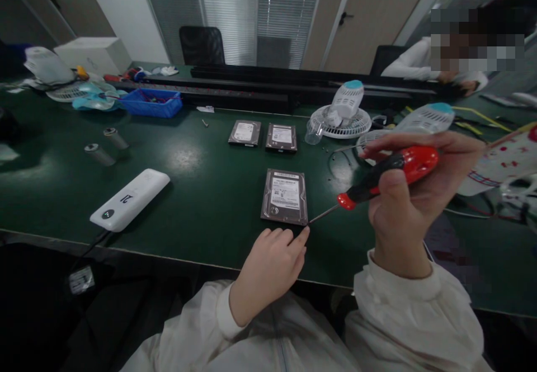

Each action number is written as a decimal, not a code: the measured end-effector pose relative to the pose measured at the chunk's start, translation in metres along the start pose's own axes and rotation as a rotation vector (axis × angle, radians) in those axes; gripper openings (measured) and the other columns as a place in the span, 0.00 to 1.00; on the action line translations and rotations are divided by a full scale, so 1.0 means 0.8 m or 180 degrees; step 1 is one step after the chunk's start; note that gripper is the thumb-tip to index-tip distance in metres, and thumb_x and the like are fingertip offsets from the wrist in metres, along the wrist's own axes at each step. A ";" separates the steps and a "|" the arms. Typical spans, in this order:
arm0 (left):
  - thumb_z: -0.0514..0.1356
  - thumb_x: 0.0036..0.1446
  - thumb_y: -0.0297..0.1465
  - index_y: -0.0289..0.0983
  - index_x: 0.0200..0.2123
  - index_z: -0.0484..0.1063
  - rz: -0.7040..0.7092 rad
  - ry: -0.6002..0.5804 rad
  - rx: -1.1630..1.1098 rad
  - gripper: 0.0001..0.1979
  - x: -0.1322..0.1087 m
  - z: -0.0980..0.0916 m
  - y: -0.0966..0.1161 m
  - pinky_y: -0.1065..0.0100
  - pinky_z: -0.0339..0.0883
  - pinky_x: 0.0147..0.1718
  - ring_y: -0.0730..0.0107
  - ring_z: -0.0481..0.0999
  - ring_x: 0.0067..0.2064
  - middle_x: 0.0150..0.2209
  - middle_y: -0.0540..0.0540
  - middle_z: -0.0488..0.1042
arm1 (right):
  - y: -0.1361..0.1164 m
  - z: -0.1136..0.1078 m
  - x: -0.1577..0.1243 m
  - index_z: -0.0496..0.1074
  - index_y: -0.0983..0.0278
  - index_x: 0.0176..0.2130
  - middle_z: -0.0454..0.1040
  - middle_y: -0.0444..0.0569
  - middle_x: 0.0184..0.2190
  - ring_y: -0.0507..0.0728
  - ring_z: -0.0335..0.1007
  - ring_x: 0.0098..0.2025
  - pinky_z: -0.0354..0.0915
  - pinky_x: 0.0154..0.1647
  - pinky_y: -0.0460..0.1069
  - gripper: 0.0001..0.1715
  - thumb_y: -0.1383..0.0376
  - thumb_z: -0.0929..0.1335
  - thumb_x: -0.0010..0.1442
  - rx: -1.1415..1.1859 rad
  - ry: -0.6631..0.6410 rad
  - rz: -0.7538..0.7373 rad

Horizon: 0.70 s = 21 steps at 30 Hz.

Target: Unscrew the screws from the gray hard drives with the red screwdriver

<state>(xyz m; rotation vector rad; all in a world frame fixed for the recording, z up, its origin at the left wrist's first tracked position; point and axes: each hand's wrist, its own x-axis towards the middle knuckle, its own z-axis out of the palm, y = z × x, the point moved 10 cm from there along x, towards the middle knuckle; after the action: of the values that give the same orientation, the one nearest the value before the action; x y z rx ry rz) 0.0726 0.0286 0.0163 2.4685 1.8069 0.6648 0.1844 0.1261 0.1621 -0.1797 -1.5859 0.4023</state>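
My right hand [415,193] is wrapped round a screwdriver [386,176] with a red and black handle. Its thin shaft slants down to the left, and the tip meets the near right corner of a hard drive [285,197] lying label up on the table. Against the drive's near edge rests my left hand [272,263]. Its index finger reaches to the screwdriver tip while the other fingers curl in; whatever they may pinch is hidden. Two more hard drives, one on the left [244,133] and one on the right [281,137], lie side by side farther back.
A white power bank [130,199] with a cable and two metal cylinders [99,154] are on the left. Behind them stands a blue tray [153,103]. White fan parts [342,117] and small screws lie at right. Another person [436,59] sits across the green table [201,215].
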 end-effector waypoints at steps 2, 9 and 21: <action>0.50 0.72 0.30 0.36 0.63 0.66 -0.0006 -0.0009 -0.0004 0.20 0.000 0.000 0.000 0.60 0.64 0.37 0.63 0.71 0.38 0.36 0.48 0.72 | 0.006 0.006 -0.002 0.69 0.54 0.51 0.79 0.45 0.42 0.58 0.77 0.43 0.70 0.41 0.56 0.20 0.55 0.69 0.60 0.0323 -0.0115 0.0214; 0.50 0.72 0.31 0.36 0.64 0.65 -0.0010 -0.0013 0.0029 0.20 0.000 0.002 -0.001 0.60 0.63 0.37 0.63 0.71 0.39 0.37 0.48 0.72 | 0.001 -0.001 -0.005 0.72 0.52 0.53 0.69 0.44 0.43 0.54 0.75 0.39 0.74 0.36 0.53 0.28 0.59 0.76 0.53 -0.0037 0.0016 0.0123; 0.50 0.72 0.31 0.36 0.63 0.66 -0.0011 -0.0034 0.0047 0.20 0.000 0.001 -0.001 0.59 0.64 0.37 0.63 0.72 0.39 0.36 0.48 0.72 | -0.003 -0.001 -0.002 0.72 0.54 0.51 0.71 0.43 0.41 0.53 0.74 0.41 0.72 0.43 0.54 0.26 0.62 0.76 0.53 0.0260 0.0070 -0.0056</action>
<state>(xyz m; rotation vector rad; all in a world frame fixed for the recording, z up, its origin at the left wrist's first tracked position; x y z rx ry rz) 0.0726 0.0290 0.0152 2.4725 1.8187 0.6393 0.1859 0.1235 0.1618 -0.1072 -1.5454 0.4492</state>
